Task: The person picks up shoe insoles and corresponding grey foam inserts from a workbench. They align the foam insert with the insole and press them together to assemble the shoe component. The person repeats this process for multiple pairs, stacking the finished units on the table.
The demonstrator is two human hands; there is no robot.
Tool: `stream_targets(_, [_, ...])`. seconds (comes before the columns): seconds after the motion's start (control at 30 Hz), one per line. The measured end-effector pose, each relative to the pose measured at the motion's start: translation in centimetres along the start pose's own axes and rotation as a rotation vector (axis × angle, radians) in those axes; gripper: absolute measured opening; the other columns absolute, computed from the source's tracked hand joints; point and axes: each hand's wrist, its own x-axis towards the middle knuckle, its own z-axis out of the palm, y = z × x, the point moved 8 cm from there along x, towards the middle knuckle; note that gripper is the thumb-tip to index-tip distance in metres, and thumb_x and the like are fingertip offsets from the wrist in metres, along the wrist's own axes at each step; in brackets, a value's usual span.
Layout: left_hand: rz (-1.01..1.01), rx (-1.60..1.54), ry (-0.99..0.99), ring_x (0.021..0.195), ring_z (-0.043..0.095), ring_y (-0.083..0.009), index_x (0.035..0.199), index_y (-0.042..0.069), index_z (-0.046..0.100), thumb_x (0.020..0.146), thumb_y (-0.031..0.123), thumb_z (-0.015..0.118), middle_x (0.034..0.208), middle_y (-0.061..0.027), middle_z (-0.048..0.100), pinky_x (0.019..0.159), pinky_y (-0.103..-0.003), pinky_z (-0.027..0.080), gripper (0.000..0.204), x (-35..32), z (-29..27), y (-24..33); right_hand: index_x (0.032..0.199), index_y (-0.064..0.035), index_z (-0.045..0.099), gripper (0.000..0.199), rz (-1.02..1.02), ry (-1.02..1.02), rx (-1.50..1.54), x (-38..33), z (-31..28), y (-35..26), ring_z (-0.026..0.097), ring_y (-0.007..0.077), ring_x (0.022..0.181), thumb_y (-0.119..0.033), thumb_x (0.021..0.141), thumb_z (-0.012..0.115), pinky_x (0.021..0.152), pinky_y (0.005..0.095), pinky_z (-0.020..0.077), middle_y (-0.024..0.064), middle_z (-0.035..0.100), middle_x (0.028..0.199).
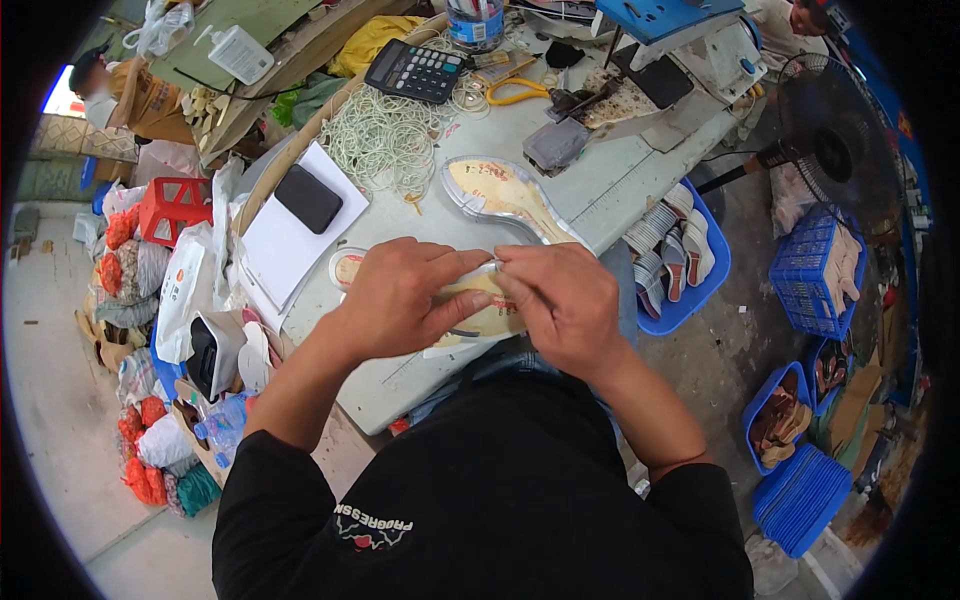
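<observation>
Both of my hands are closed on a shoe insole (487, 322) with a pale yellow face and a silvery rim, above the near part of the table. My left hand (395, 295) pinches its edge between thumb and fingers. Right beside it, my right hand (568, 305) grips the same rim, the fingertips of both hands nearly meeting. Much of the insole is hidden under the hands. Just beyond them lies a second insole (490, 186) of the same kind, its narrow end running behind my right hand. A small rounded yellow end piece (346, 268) shows left of my left hand.
On the white table (400, 378) are a phone (308, 198) on paper, tangled cord (375, 140), a calculator (414, 71), yellow-handled scissors (515, 91) and a machine (690, 75). A blue basin (718, 262) of soles stands at right, near a fan (835, 150). Bags crowd the left.
</observation>
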Motion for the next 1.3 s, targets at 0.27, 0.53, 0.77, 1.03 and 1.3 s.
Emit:
stream_targets(0.27, [-0.414, -0.647, 0.173, 0.079, 0.069, -0.0115, 0.117, 0.002, 0.070, 0.098, 0.024, 0.076, 0.089, -0.0076, 0.074, 0.067, -0.029, 0.051, 0.030, -2.4, 3.2, -5.6, 0.107, -0.0020, 0.072, 0.027, 0.076, -0.041, -0.001, 0.5, -2.0, 0.4, 0.059, 0.0265, 0.127, -0.020, 0.088, 0.081, 0.104, 0.0433, 0.0442, 0.0166, 0.067, 0.133])
stream_targets(0.53, [-0.533, -1.566, 0.157, 0.094, 0.073, -0.0178, 0.130, -0.003, 0.063, 0.100, 0.013, 0.072, 0.118, -0.0123, 0.073, 0.087, -0.033, 0.060, 0.035, -2.1, 8.4, -4.2, 0.121, -0.0014, 0.066, 0.023, 0.844, -0.057, 1.057, -3.4, 5.2, 5.1, 0.061, 0.0052, 0.078, -0.014, 0.102, 0.069, 0.067, 0.0218, 0.0482, 0.0012, 0.070, 0.101])
stream_targets(0.77, [-0.528, -1.686, 0.197, 0.091, 0.077, -0.0336, 0.129, -0.008, 0.062, 0.099, 0.008, 0.066, 0.113, -0.0236, 0.073, 0.082, -0.047, 0.067, 0.034, -1.6, 6.4, -3.6, 0.102, -0.0027, 0.067, 0.021, 0.698, -0.292, 1.023, -3.5, 3.9, 5.2, 0.051, 0.0035, 0.072, -0.023, 0.107, 0.062, 0.063, 0.0232, 0.0427, -0.0039, 0.058, 0.081])
stream_targets(1.03, [-0.495, -1.720, 0.212, 0.087, 0.078, -0.0311, 0.124, -0.009, 0.065, 0.097, 0.005, 0.070, 0.108, -0.0219, 0.075, 0.077, -0.042, 0.067, 0.031, -0.6, 5.2, -3.1, 0.092, -0.0036, 0.065, 0.023, 0.602, -0.315, 0.888, -2.1, 2.5, 5.4, 0.052, 0.0041, 0.072, -0.021, 0.106, 0.063, 0.063, 0.0239, 0.0423, -0.0021, 0.060, 0.080])
stream_targets(1.3, [-0.460, -1.616, 0.266, 0.088, 0.077, -0.0279, 0.120, -0.010, 0.068, 0.097, 0.003, 0.071, 0.108, -0.0215, 0.075, 0.077, -0.039, 0.066, 0.027, -0.2, 4.3, -2.1, 0.082, -0.0024, 0.061, 0.026, 0.599, -0.262, 0.786, -1.7, 1.1, 4.6, 0.048, 0.0069, 0.060, -0.018, 0.102, 0.065, 0.055, 0.0282, 0.0398, -0.0030, 0.054, 0.065])
